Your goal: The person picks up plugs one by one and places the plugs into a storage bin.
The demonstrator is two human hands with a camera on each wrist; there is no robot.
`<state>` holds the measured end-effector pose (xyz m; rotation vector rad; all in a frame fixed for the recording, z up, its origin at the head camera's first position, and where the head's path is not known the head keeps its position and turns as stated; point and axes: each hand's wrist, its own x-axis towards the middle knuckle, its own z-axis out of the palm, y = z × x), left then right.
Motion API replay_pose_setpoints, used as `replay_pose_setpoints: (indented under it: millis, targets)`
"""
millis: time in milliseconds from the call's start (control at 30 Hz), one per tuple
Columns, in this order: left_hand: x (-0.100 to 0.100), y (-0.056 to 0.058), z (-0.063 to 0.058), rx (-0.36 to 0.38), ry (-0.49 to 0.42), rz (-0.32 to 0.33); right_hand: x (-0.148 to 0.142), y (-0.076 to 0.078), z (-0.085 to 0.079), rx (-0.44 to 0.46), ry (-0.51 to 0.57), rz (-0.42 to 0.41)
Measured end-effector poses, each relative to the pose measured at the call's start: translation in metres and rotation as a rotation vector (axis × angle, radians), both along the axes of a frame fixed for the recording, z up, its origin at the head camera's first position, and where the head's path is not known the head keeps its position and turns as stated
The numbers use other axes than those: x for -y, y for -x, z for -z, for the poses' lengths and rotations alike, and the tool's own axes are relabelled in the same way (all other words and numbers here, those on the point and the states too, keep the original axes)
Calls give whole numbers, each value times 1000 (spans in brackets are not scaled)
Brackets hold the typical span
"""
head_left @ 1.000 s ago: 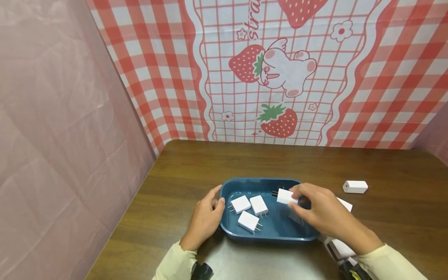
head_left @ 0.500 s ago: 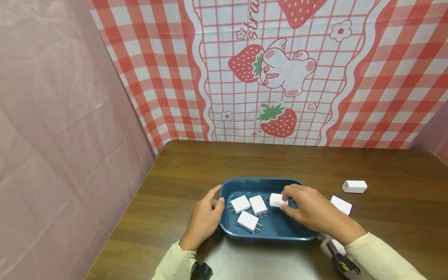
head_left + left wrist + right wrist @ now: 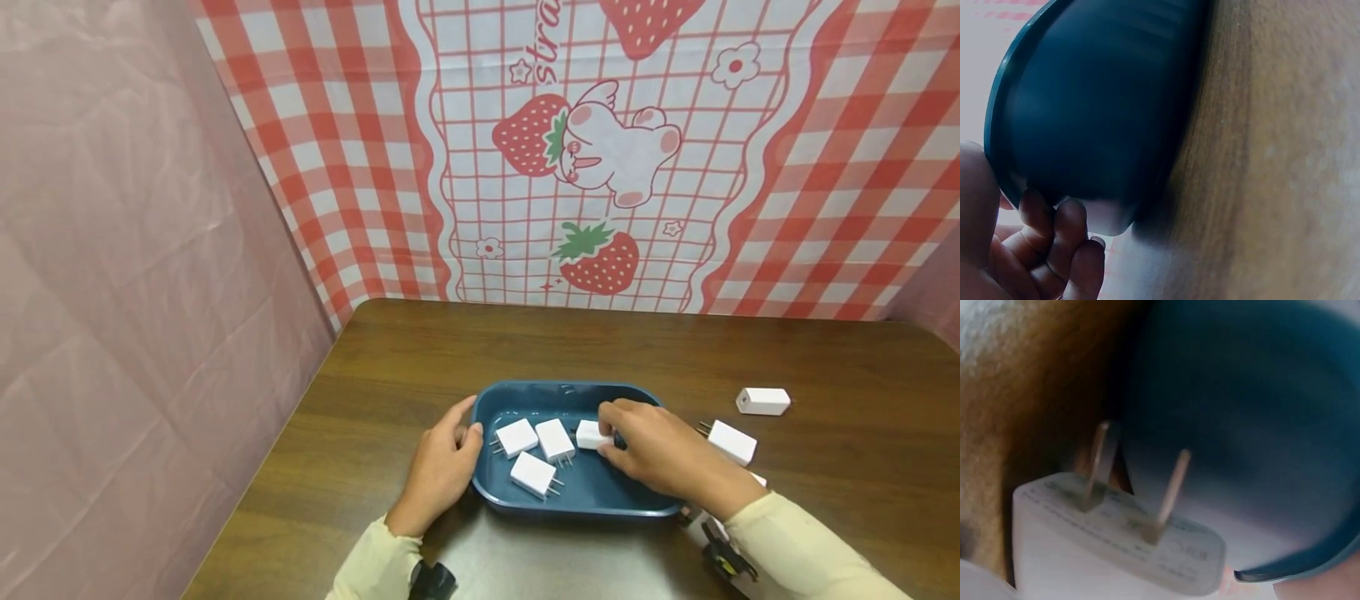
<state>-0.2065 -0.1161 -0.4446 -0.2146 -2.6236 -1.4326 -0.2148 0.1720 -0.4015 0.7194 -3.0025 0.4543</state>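
A dark blue tray (image 3: 600, 496) sits on the wooden table. My left hand (image 3: 441, 457) grips its left end, thumb at the rim and curled fingers (image 3: 1072, 228) against the outer wall. Inside the tray, my right hand (image 3: 660, 446) pinches a white plug charger (image 3: 590, 435) between thumb and fingers, low near the tray floor. The hand covers that charger's right end. To its left lie three more white chargers, one at the left (image 3: 516, 437), one in the middle (image 3: 554, 440) and one nearer the front (image 3: 533, 474), metal prongs showing.
Right of the tray, a white charger (image 3: 762, 401) lies farther back and another charger (image 3: 732, 442) nearer. More chargers are partly hidden under the right forearm; the right wrist view shows one charger (image 3: 1104, 550) with two prongs close beside the tray. A checked strawberry cloth (image 3: 585, 167) hangs behind the table.
My right hand has moved left and lowered the charger into the tray, beside the other chargers. The left hand has stayed on the tray's left end.
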Motion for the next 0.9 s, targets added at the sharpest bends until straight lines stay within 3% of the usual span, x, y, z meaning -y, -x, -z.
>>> replay_pose_setpoints:
  millis: [533, 733, 900]
  targets:
    - [0, -1, 1, -1, -12, 5, 0, -2, 3, -23, -45, 11]
    - [-1, 0, 1, 3, -5, 4, -9, -10, -6, -176, 69, -1]
    - [0, 1, 1, 2, -4, -2, -23, -15, -20, -283, 165, 39]
